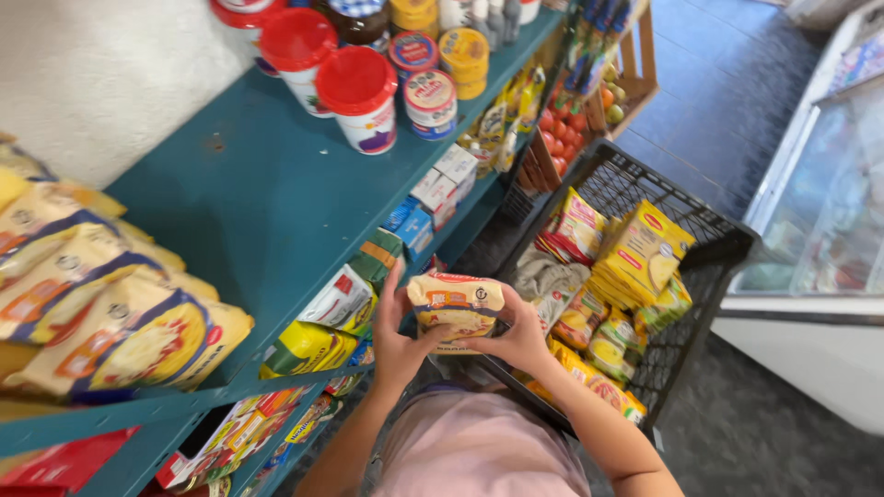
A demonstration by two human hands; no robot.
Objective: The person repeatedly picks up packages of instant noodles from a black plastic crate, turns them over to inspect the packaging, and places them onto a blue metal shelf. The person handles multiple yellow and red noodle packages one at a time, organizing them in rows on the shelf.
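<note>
Holding a yellow packet (pixel 457 308) with both hands, left hand (pixel 398 339) and right hand (pixel 522 338), fingers curled tight around its ends. Black crate (pixel 709 241) of packets at 2 o'clock, blue shelf (pixel 267 184) at 10.

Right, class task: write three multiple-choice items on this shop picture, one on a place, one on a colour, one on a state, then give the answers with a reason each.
1. Where is the black crate?
A. on the top shelf
B. on the floor to the person's right of the shelves
C. inside the glass-fronted cabinet

2. What colour are the lids of the white tubs on the teal shelf?
A. red
B. green
C. black

3. How is the yellow packet held?
A. lying in the crate, untouched
B. pinched in one hand only
C. gripped by both hands

Answers:
1 B, the crate stands low beside the shelving, full of packets.
2 A, each tub has a red lid.
3 C, the left hand and right hand clasp it from either side, above the crate's edge.
</note>
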